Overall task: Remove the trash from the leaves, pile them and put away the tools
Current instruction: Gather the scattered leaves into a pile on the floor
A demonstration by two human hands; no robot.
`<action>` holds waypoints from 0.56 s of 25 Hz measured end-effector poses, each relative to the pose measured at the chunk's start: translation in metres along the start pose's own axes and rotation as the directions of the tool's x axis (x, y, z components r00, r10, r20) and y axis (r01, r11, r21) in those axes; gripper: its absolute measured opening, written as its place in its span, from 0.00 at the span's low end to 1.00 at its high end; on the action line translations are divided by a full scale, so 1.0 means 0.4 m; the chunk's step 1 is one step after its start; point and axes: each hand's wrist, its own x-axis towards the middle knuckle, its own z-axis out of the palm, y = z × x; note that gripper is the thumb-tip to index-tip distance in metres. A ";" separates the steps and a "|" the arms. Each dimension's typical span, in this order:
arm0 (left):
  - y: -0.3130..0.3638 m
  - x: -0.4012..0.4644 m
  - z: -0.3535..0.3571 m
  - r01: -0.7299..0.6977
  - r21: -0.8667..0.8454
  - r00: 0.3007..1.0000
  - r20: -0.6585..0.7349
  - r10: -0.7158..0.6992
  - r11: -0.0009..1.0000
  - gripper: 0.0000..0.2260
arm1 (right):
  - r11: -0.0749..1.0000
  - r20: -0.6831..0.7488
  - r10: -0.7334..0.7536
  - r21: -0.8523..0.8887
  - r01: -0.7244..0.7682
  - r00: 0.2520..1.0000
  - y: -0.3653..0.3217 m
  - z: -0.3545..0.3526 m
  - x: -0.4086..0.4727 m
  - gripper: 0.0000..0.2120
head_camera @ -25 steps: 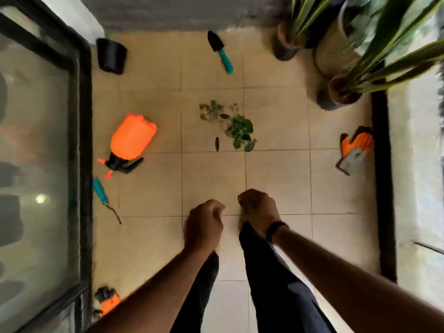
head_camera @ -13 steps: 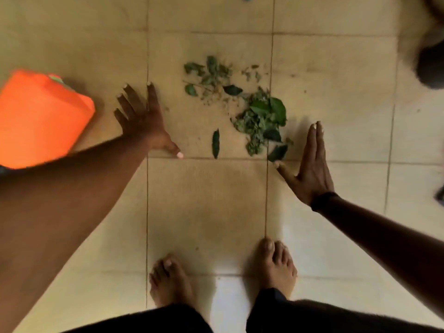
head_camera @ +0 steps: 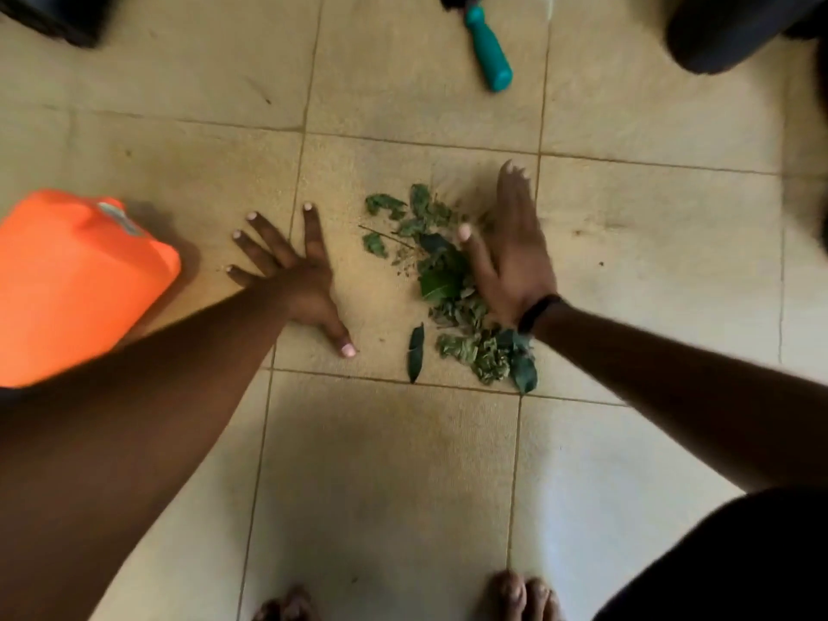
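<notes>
**Hands closing on the leaf scatter**

Far left: orange sprayer tank (head_camera: 76, 284) lying on its side on the tiled floor (head_camera: 403, 486), just beside the left forearm.

Left hand (head_camera: 291, 271): flat on the tile, fingers straight and spread, gripping nothing. A bare strip of floor between it and the nearest leaf scraps.

Centre: leaves (head_camera: 448, 284), a loose green scatter on one tile, long axis running from upper left down to lower right. One slim leaf (head_camera: 416, 351) apart at the lower left edge; a thin twig (head_camera: 381, 233) among the upper scraps. No obvious trash seen among them; too small to tell.

Right hand (head_camera: 511, 253): fingers straight and together, edge-on, already against the scatter's right side, thumb over the leaves. Nothing held.

Above: teal-handled trowel (head_camera: 488, 47), well apart from both hands. Dark pot (head_camera: 726, 33) at upper right.

Deciding relation: leaves lie between the two palms, right hand touching, left hand short of them. Likely next: left hand sweeps rightward across the long axis to bunch the pile.

Against half a second ago: right hand gone from outside the scatter to its edge; left hand nearer too; camera lower and closer.
</notes>
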 end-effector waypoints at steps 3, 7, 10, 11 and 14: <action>-0.009 -0.002 0.007 0.013 -0.013 1.000 0.018 -0.013 1.000 0.85 | 0.991 0.184 -0.058 -0.109 0.079 0.981 0.015 0.004 0.029 0.38; -0.014 0.013 0.010 0.008 -0.018 0.999 0.038 -0.007 1.000 0.85 | 0.922 0.192 -0.372 -0.033 0.385 0.908 -0.005 0.037 0.005 0.29; -0.014 0.010 0.004 0.008 -0.056 1.000 0.026 -0.006 0.998 0.85 | 0.897 0.036 -0.417 -0.145 0.418 0.908 -0.056 0.044 0.093 0.20; -0.015 0.008 0.005 0.010 -0.058 1.000 0.028 -0.008 0.998 0.85 | 0.897 0.086 -0.391 -0.189 0.400 0.916 -0.079 0.043 0.127 0.21; -0.019 0.002 0.011 0.016 -0.025 1.000 0.025 -0.015 1.000 0.85 | 0.801 0.299 -0.344 -0.402 0.444 0.890 -0.151 0.067 0.199 0.28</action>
